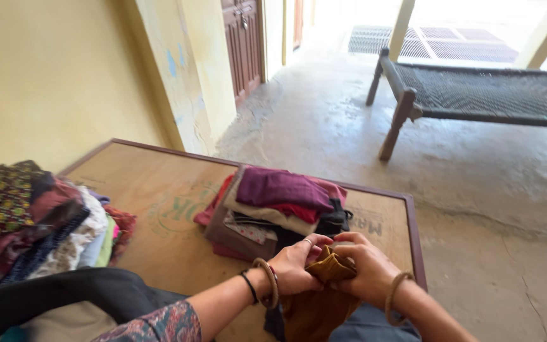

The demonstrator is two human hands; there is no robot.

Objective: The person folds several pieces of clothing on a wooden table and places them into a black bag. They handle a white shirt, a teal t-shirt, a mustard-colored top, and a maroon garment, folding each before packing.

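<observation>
Both my hands grip a mustard-brown cloth point(316, 307) at the near edge of a wooden table point(166, 209). My left hand point(295, 266), with a ring and bangles at the wrist, pinches the cloth's bunched top from the left. My right hand point(367, 269) closes on the same bunch from the right. The rest of the cloth hangs down below the hands. Just beyond my hands lies a stack of folded clothes point(276, 206) with a purple piece on top.
A loose heap of patterned clothes point(36, 218) sits on the table's left end. A black garment point(90, 291) lies near my left arm. Across the concrete floor stands a woven cot point(482, 92). A yellow wall and a brown door point(243, 41) are to the left.
</observation>
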